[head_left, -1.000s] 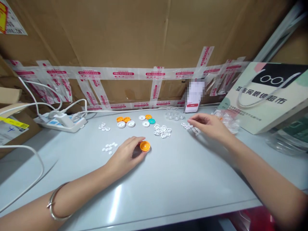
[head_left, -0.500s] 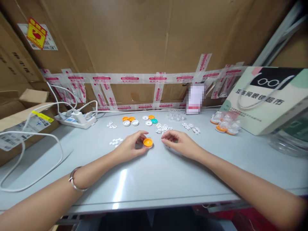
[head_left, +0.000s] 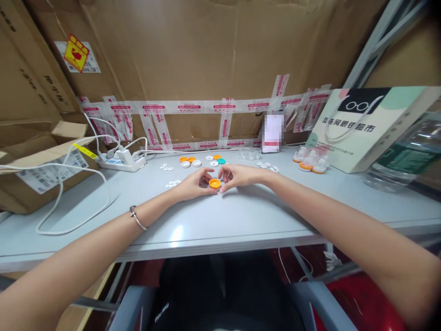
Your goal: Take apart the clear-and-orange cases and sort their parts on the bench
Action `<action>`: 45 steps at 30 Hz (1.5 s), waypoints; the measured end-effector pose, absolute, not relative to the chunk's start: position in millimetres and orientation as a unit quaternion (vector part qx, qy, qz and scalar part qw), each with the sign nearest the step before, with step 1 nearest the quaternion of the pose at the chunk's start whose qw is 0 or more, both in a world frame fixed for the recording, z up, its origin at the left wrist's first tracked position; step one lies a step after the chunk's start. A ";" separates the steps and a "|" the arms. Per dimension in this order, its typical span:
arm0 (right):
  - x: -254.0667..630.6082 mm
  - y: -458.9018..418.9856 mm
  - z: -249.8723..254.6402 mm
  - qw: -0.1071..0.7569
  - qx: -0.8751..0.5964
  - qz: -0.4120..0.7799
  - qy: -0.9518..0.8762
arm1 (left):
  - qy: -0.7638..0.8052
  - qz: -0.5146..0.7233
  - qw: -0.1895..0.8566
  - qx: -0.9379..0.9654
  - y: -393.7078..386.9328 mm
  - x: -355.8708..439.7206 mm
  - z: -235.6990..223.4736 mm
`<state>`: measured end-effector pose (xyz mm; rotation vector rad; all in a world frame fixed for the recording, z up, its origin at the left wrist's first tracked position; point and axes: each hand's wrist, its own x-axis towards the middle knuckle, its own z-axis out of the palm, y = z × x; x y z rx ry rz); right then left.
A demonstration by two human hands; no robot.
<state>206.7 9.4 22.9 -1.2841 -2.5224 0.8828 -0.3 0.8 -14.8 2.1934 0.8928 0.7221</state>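
Observation:
In the middle of the table, an orange round cap with a raised rim sits between my two hands. My left hand curves round its left side, thumb in front and fingers behind. From the right, my right hand closes its thumb and fingertips on the cap's edge. Behind my hands are more orange caps, white caps and a teal cap. Small white discs lie beside my left hand; small white parts lie beyond my right wrist.
Clear plastic domes stand at the back near a propped phone. Domed pieces with orange bases, a paper bag and a large bottle are right. A power strip, loose white cable and open carton occupy the left.
My right hand has moved left to the orange cap, where its fingertips now meet the edge. My left hand stays round the cap. The camera view has shifted, showing more below the table.

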 end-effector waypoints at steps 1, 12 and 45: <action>204.9 9.9 25.4 0.073 -0.432 0.294 -0.850 | 0.342 0.272 0.331 0.836 0.8 -1.0 -14.4; 190.7 7.9 6.1 0.179 -0.435 0.272 -0.840 | 0.334 0.277 0.326 0.840 7.1 0.9 -15.5; 227.3 28.8 22.3 0.341 -0.557 0.140 -0.744 | 0.291 0.270 0.313 0.863 -6.4 -7.1 -11.1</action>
